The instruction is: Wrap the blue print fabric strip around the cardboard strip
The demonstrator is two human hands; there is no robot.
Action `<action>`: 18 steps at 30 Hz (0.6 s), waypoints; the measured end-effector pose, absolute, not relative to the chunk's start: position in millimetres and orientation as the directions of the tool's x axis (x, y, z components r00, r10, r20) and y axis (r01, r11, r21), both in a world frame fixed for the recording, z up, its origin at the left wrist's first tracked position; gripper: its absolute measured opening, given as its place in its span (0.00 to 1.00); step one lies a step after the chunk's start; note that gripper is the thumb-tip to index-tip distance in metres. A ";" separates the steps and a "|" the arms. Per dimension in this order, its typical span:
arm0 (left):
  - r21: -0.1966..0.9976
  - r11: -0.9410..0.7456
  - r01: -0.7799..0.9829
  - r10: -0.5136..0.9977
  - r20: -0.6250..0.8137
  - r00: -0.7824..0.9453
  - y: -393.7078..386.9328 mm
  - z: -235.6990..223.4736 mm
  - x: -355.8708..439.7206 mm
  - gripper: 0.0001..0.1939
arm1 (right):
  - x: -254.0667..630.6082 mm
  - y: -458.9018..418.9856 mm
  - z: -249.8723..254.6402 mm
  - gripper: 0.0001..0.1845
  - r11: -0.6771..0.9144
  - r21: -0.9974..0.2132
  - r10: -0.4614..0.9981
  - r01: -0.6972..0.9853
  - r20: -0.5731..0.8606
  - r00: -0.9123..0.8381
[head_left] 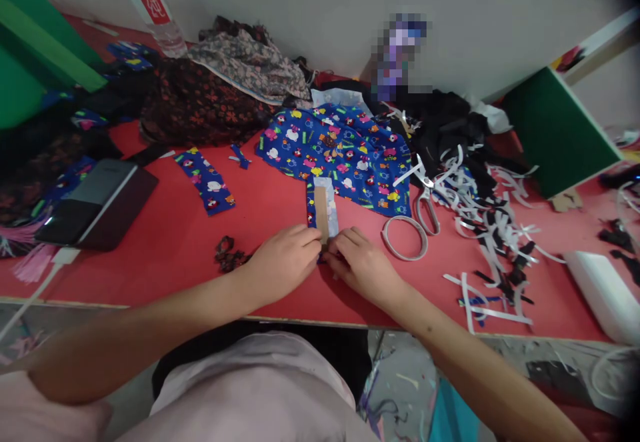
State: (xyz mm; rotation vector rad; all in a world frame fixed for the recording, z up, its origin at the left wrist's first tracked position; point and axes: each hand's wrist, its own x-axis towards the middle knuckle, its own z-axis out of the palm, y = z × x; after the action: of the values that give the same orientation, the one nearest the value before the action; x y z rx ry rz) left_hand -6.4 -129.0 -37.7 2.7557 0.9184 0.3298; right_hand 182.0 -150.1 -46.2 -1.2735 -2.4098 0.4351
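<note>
A narrow strip of blue cartoon-print fabric [324, 205], with a tan backing strip on it, lies upright on the red table [170, 242]. My left hand [283, 259] and my right hand [361, 265] meet at its near end, fingers curled and pinching the strip's lower edge. A larger piece of the same blue print fabric [340, 152] lies just beyond it. Scissors [425, 195] and a roll of tape [405, 237] rest to the right of my right hand.
Another blue print strip [206, 182] and a small dark scrap [227, 254] lie to the left. A dark tablet [97, 202] sits at far left with a white cable. Dark floral fabrics are piled behind, white and black offcuts [493, 229] at right, a water bottle [153, 9] at the back.
</note>
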 end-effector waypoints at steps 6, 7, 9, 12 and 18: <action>0.455 -0.679 0.576 0.697 0.152 0.701 -128.2 -34.9 -4.7 0.05 | 182.7 -150.9 -46.6 0.04 0.411 -0.463 0.904 0.785 0.096 -0.417; 0.500 -0.648 0.574 0.718 0.150 0.680 -127.4 -35.1 -4.8 0.04 | 183.7 -150.0 -46.2 0.04 0.384 -0.474 0.915 0.792 0.080 -0.396; 0.581 -0.589 0.562 0.752 0.138 0.645 -125.1 -36.3 -4.9 0.05 | 185.4 -147.4 -44.6 0.05 0.342 -0.501 0.928 0.795 0.045 -0.371; 0.652 -0.528 0.544 0.777 0.113 0.619 -120.8 -38.8 -4.5 0.06 | 186.3 -142.9 -41.1 0.06 0.306 -0.540 0.930 0.784 -0.006 -0.368; 0.630 -0.546 0.553 0.774 0.126 0.621 -118.2 -33.8 -9.5 0.05 | 184.3 -141.1 -37.9 0.05 0.288 -0.580 0.931 0.763 -0.018 -0.365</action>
State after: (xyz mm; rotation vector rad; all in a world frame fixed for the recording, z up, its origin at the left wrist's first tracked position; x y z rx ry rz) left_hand -9.5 -118.2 -33.8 2.2985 1.0394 0.5340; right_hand 184.3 -141.1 -37.9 -1.5364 -2.2381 0.7296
